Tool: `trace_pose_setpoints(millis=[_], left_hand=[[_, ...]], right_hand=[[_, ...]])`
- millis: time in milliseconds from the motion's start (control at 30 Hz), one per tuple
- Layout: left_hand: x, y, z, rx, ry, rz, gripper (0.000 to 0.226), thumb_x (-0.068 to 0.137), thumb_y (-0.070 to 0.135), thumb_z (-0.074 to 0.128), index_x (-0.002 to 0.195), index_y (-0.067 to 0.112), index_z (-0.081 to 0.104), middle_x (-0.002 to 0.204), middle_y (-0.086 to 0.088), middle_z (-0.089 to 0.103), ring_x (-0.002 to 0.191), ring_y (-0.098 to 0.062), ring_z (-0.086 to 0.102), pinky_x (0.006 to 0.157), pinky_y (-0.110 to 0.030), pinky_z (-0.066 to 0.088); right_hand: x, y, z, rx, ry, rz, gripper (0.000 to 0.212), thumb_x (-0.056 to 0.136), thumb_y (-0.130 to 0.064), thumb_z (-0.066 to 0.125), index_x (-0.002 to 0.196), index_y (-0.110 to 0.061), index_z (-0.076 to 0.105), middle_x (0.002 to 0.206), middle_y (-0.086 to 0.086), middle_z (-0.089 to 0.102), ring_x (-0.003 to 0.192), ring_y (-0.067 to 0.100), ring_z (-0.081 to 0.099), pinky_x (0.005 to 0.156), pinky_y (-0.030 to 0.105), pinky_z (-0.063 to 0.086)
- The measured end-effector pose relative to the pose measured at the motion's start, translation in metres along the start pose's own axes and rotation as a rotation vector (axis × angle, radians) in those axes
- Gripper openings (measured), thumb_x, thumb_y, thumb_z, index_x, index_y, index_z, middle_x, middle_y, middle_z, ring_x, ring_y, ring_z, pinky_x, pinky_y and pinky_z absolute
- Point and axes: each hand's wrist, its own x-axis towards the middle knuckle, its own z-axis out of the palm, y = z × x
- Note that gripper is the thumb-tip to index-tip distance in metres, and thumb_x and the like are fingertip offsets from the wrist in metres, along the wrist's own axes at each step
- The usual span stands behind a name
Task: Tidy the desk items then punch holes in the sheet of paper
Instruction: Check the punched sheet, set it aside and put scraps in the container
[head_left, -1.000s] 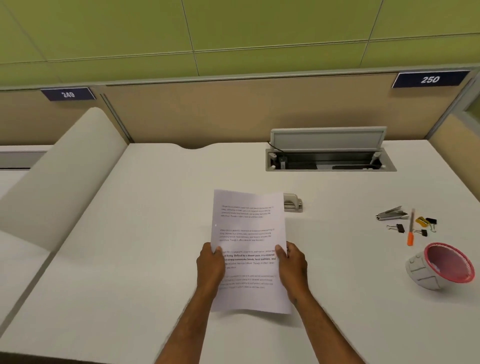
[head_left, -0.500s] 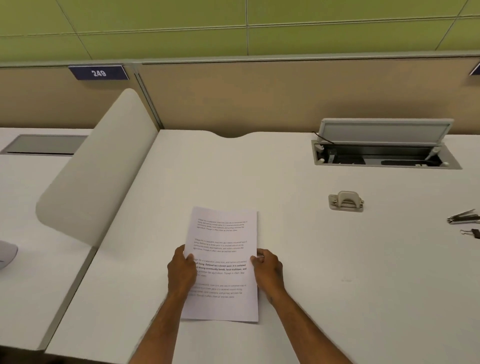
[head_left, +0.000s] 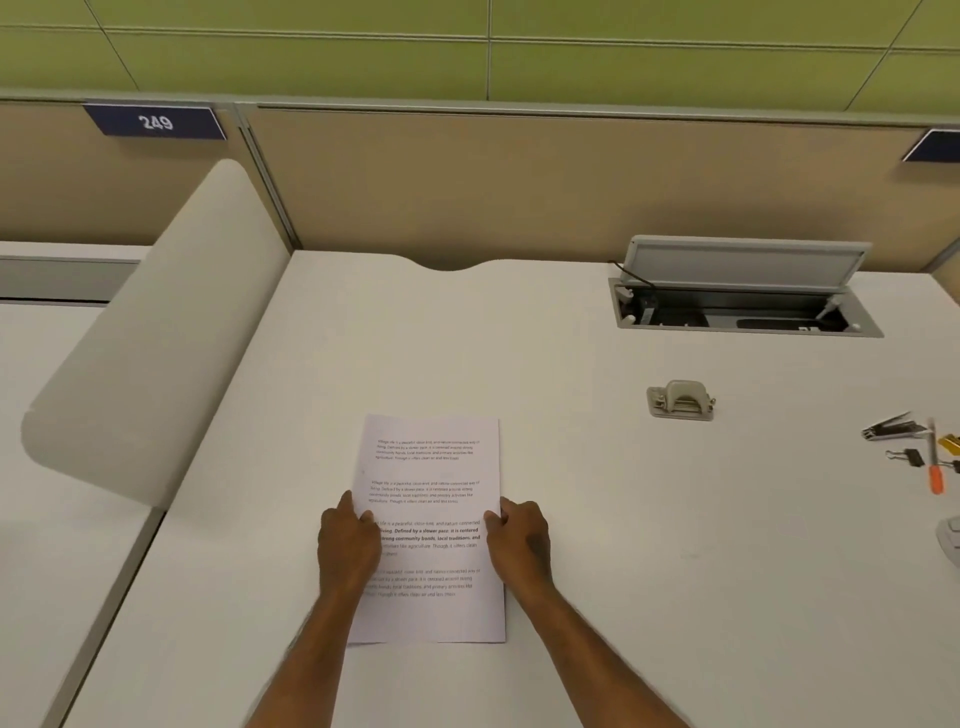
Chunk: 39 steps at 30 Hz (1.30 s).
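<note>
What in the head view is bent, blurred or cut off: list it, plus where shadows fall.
Head view: wide-angle bending curves the partition top and the desk edges; printed text on the sheet of paper is soft, mostly unreadable; the pen and clips at the right edge are smeared and partly cropped; lighting is even, no glare, only faint shadows beside the left hand, right hand and hole punch.

White desk (head_left: 571, 519) with loose office items.
Landmark: hole punch (head_left: 680, 400). Printed sheet (head_left: 434, 467) lies flat to its near left; staple remover (head_left: 891, 427), binder clip (head_left: 901, 457) and orange pen (head_left: 935, 467) lie to its right.
</note>
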Motion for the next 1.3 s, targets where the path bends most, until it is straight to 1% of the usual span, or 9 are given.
trace_pose_setpoints(millis=[133, 267, 300, 367, 467, 700, 867, 1033, 1300], left_hand=[[0.002, 0.000, 0.003, 0.084, 0.014, -0.038, 0.046, 0.097, 0.023, 0.047, 0.138, 0.004, 0.043, 0.132, -0.027, 0.046, 0.123, -0.045, 0.044, 0.102, -0.052, 0.037], [0.002, 0.003, 0.004, 0.164, 0.047, -0.070, 0.043, 0.094, 0.032, 0.052, 0.126, 0.003, 0.050, 0.129, -0.024, 0.047, 0.120, -0.043, 0.044, 0.097, -0.057, 0.038], [0.001, 0.004, 0.004, 0.186, 0.058, -0.074, 0.045, 0.094, 0.035, 0.053, 0.125, 0.004, 0.050, 0.129, -0.024, 0.048, 0.120, -0.043, 0.045, 0.096, -0.057, 0.039], [0.000, 0.005, 0.004, 0.203, 0.084, -0.081, 0.050, 0.092, 0.040, 0.056, 0.127, 0.004, 0.049, 0.132, -0.023, 0.048, 0.121, -0.044, 0.045, 0.097, -0.058, 0.039], [-0.006, 0.008, 0.005, 0.124, 0.120, -0.078, 0.063, 0.091, 0.039, 0.060, 0.141, 0.006, 0.042, 0.146, -0.022, 0.040, 0.130, -0.046, 0.039, 0.104, -0.062, 0.033], [-0.063, 0.046, 0.066, -0.049, 0.065, 0.481, 0.040, 0.094, 0.025, 0.060, 0.132, 0.012, 0.055, 0.146, -0.012, 0.046, 0.134, -0.034, 0.040, 0.109, -0.053, 0.033], [-0.106, 0.081, 0.131, 0.131, -0.121, 0.853, 0.051, 0.099, 0.035, 0.048, 0.146, 0.018, 0.042, 0.163, -0.004, 0.019, 0.150, -0.021, 0.015, 0.121, -0.037, 0.015], [-0.111, 0.097, 0.182, 0.418, -0.139, 0.902, 0.082, 0.088, 0.062, -0.013, 0.155, 0.022, 0.010, 0.163, -0.002, -0.012, 0.148, -0.017, -0.017, 0.121, -0.037, -0.005], [-0.107, 0.095, 0.210, 0.601, -0.053, 0.792, 0.070, 0.095, 0.060, 0.004, 0.156, 0.027, 0.006, 0.164, 0.002, 0.000, 0.151, -0.014, -0.003, 0.122, -0.041, 0.004]], right_hand=[[0.001, -0.001, -0.001, -0.020, 0.012, -0.009, 0.041, 0.094, -0.026, 0.052, 0.061, -0.027, 0.028, 0.089, 0.003, 0.045, 0.073, 0.017, 0.043, 0.068, 0.022, 0.038], [0.003, 0.001, -0.002, 0.005, -0.034, 0.023, 0.026, 0.093, -0.029, 0.055, 0.072, -0.024, 0.040, 0.095, 0.004, 0.046, 0.079, 0.016, 0.047, 0.071, 0.020, 0.038], [0.002, 0.003, -0.003, 0.006, -0.053, 0.018, 0.013, 0.093, -0.030, 0.056, 0.081, -0.023, 0.054, 0.102, 0.005, 0.051, 0.086, 0.017, 0.054, 0.074, 0.020, 0.041], [0.002, 0.007, -0.007, -0.004, -0.064, 0.005, 0.039, 0.094, -0.033, 0.056, 0.126, -0.011, 0.057, 0.126, 0.005, 0.053, 0.113, 0.019, 0.058, 0.087, 0.021, 0.044], [-0.003, 0.015, -0.019, 0.024, -0.035, 0.006, 0.037, 0.093, -0.035, 0.056, 0.122, -0.011, 0.056, 0.126, 0.002, 0.052, 0.106, 0.015, 0.057, 0.084, 0.018, 0.041], [-0.025, 0.086, -0.091, 0.019, 0.202, -0.140, 0.029, 0.096, -0.018, 0.055, 0.124, -0.015, 0.063, 0.110, -0.005, 0.060, 0.092, -0.001, 0.058, 0.075, 0.000, 0.041], [-0.013, 0.132, -0.172, -0.145, 0.375, -0.174, 0.032, 0.099, -0.014, 0.047, 0.129, -0.015, 0.058, 0.118, -0.004, 0.058, 0.111, 0.013, 0.057, 0.094, 0.019, 0.045], [0.035, 0.141, -0.241, -0.379, 0.349, -0.248, 0.037, 0.101, -0.020, 0.045, 0.137, -0.015, 0.052, 0.135, 0.002, 0.054, 0.128, 0.018, 0.047, 0.106, 0.024, 0.037], [0.117, 0.141, -0.276, -0.710, 0.065, -0.489, 0.065, 0.100, -0.050, 0.035, 0.154, -0.015, 0.019, 0.163, -0.005, 0.013, 0.150, 0.007, 0.007, 0.119, 0.024, 0.007]])
